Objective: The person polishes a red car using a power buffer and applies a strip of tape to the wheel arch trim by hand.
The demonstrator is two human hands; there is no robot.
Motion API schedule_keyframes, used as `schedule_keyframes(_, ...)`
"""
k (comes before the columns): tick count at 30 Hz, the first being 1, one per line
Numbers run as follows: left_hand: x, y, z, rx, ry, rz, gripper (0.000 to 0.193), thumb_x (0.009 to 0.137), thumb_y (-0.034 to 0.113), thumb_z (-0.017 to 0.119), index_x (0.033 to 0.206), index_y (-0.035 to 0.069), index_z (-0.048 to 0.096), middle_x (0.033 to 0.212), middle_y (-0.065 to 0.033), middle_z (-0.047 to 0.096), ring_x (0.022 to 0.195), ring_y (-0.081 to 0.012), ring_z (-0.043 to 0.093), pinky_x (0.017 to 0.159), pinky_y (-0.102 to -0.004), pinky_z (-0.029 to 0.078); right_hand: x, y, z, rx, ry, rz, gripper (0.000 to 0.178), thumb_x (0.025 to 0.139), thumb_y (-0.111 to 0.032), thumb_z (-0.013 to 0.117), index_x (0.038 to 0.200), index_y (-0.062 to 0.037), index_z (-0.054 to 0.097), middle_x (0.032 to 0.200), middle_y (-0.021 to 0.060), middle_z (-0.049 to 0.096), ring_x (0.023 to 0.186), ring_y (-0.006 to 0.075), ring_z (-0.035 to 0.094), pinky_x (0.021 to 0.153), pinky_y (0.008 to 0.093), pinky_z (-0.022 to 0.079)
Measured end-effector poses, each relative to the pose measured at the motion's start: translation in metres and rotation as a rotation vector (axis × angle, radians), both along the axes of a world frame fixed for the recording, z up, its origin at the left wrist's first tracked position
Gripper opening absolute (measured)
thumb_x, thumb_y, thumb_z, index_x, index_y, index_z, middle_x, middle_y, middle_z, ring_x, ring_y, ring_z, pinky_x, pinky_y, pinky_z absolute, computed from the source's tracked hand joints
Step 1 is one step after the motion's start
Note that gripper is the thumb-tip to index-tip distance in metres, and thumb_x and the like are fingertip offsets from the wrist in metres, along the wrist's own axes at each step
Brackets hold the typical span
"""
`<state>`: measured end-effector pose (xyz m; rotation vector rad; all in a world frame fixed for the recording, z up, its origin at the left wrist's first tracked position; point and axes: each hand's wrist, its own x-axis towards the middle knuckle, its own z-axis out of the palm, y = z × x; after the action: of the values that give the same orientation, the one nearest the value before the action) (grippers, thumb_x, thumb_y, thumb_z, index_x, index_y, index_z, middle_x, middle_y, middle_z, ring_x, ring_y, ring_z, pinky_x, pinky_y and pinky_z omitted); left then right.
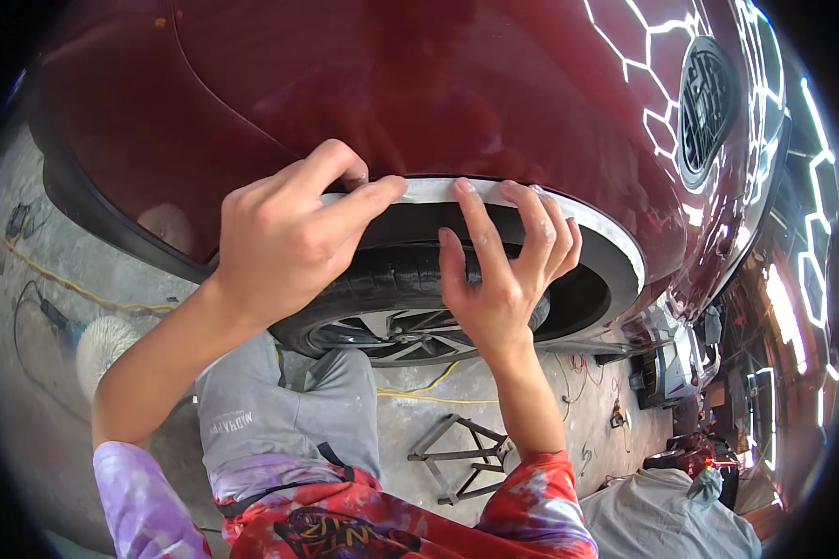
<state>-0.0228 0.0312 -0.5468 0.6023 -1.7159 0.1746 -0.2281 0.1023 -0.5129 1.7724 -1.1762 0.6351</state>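
Note:
A pale strip of what looks like masking tape (608,226) follows the curved edge of the wheel arch on a glossy dark red car (326,74). At the strip's left end, my left hand (294,219) is closed, with its bent fingers pinching at the tape; the thumb side hides the exact grip. Farther right, my right hand (508,265) has its fingers spread and its fingertips resting on the strip, the thumb apart and below. Directly under both hands are the black arch trim (615,270) and the tire (373,279) with its spoked wheel (401,334).
On the concrete floor stand a small metal frame stand (461,456) and a yellow cord (429,384). A polisher with a white fluffy pad (107,345) lies at left. A grey cover (667,517) drapes something at lower right, near another vehicle (671,368).

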Motion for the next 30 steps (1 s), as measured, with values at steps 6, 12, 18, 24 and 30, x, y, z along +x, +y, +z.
schedule_keyframes(6, -0.004, 0.000, -0.009, -0.025, 0.020, 0.033, 0.039, 0.070, -0.002, 0.077, 0.103, 0.020, 0.079, 0.082, 0.0011, 0.060, 0.059, -0.0147, 0.061, 0.050, -0.0310, 0.049, 0.006, -0.002, -0.002, 0.012, 0.037, -0.025, 0.047, 0.076, -0.021, 0.079, 0.123, -0.0237, 0.073, 0.130, 0.0060, 0.052, 0.125, 0.0277, 0.047, 0.112, 0.0484, 0.021)
schedule_keyframes(12, 0.000, 0.017, -0.014, 0.188, -0.015, 0.066, 0.046, 0.076, -0.002, 0.074, 0.114, 0.025, 0.078, 0.084, 0.0014, 0.061, 0.059, -0.0136, 0.058, 0.051, -0.0319, 0.048, 0.014, -0.005, -0.005, 0.075, 0.104, -0.003, 0.045, 0.080, -0.028, 0.078, 0.125, -0.0279, 0.071, 0.129, 0.0066, 0.049, 0.126, 0.0278, 0.045, 0.113, 0.0520, 0.017)
schedule_keyframes(18, 0.009, 0.020, -0.024, 0.398, 0.107, -0.064, 0.043, 0.083, -0.003, 0.070, 0.119, 0.020, 0.076, 0.079, -0.0017, 0.059, 0.057, -0.0149, 0.053, 0.052, -0.0324, 0.044, 0.026, -0.003, -0.006, 0.124, 0.088, -0.065, 0.045, 0.083, -0.034, 0.077, 0.127, -0.0293, 0.070, 0.129, 0.0074, 0.045, 0.126, 0.0285, 0.043, 0.112, 0.0552, 0.016)
schedule_keyframes(24, 0.029, 0.018, -0.033, 0.522, 0.186, -0.181, 0.033, 0.088, -0.003, 0.067, 0.116, 0.012, 0.077, 0.074, -0.0043, 0.056, 0.060, -0.0113, 0.049, 0.054, -0.0287, 0.039, 0.033, -0.008, -0.013, 0.113, 0.128, -0.030, 0.044, 0.084, -0.035, 0.077, 0.127, -0.0309, 0.069, 0.130, 0.0069, 0.044, 0.127, 0.0284, 0.042, 0.112, 0.0554, 0.015)
schedule_keyframes(30, 0.037, 0.019, -0.046, 0.567, 0.233, -0.158, 0.038, 0.085, -0.002, 0.069, 0.114, 0.019, 0.077, 0.075, -0.0043, 0.057, 0.060, -0.0181, 0.055, 0.056, -0.0325, 0.046, 0.039, -0.009, -0.016, 0.117, 0.151, -0.045, 0.044, 0.084, -0.034, 0.077, 0.128, -0.0314, 0.070, 0.130, 0.0069, 0.044, 0.127, 0.0284, 0.041, 0.112, 0.0552, 0.014)
